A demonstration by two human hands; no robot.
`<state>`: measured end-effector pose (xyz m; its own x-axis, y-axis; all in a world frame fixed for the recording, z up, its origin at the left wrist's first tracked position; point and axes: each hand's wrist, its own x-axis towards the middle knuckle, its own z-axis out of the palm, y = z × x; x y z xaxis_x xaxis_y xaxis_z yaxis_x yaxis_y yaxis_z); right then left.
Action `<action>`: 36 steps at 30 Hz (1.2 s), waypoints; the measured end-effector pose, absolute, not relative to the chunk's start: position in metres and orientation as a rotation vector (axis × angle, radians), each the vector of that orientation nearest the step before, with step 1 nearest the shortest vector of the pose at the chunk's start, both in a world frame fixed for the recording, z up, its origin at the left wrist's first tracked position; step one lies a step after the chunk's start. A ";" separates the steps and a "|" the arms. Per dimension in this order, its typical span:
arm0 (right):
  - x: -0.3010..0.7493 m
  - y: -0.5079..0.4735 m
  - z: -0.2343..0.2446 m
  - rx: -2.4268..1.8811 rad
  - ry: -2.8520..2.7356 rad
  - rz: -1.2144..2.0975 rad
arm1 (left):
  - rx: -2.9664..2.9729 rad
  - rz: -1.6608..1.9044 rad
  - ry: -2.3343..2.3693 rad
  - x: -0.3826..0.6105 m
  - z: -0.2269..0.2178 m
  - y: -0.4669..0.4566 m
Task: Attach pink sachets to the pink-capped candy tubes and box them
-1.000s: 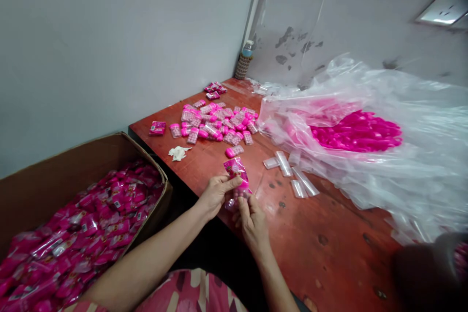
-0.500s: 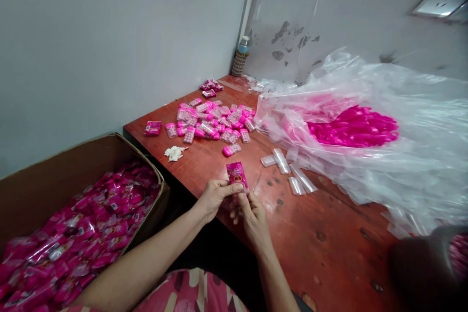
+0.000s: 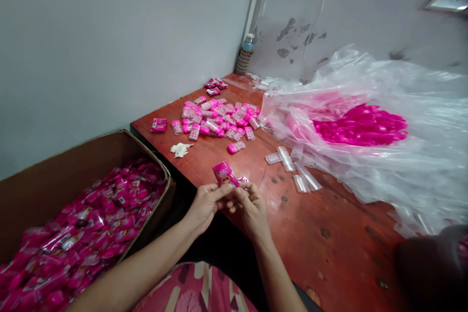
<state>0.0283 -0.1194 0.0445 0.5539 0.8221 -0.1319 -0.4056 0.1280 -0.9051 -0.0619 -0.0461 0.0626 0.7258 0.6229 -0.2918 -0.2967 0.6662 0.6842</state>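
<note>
My left hand [image 3: 206, 204] pinches a pink printed packet [image 3: 224, 173] between thumb and fingers above the table's front edge. Close beside it, my right hand [image 3: 254, 210] has its fingers curled together. A small shiny pink and clear piece [image 3: 243, 180] pokes out past those fingers, too small to name. Beyond the hands lies a pile of clear containers with pink caps [image 3: 215, 118], filled with small pale pink balls. One such container [image 3: 236, 147] lies apart, nearer to me. Several clear plastic sleeves [image 3: 286, 159] rest to the right.
At the left stands a cardboard box [image 3: 166, 175] full of pink packets [image 3: 106, 219]. A large clear bag [image 3: 358, 170] of pink plastic parts [image 3: 361, 126] covers the table's right side. White crumpled tissue [image 3: 181, 149], a bottle [image 3: 248, 43] and a dark container [image 3: 431, 268] are there too.
The packet has tilted and moved left with my left hand, and a small shiny piece now shows at my right fingers. The whole view has shifted slightly.
</note>
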 end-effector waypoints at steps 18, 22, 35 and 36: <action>0.070 -0.160 0.034 -1.477 -0.444 0.744 | 2.161 0.576 0.626 -0.020 0.014 -0.030; 0.071 -0.155 0.029 -1.514 -0.426 0.701 | 2.121 0.627 0.596 -0.021 0.014 -0.030; 0.076 -0.126 0.048 -1.408 -0.517 0.782 | 1.621 0.654 0.621 -0.038 0.040 -0.034; 0.079 -0.124 0.051 -1.407 -0.569 0.831 | 1.545 0.583 0.623 -0.039 0.042 -0.031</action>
<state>0.0795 -0.1236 0.0511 0.6077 0.7838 -0.1278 -0.1644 -0.0333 -0.9858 -0.0392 -0.0306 0.0420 0.7209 0.6930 -0.0017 0.0446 -0.0440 0.9980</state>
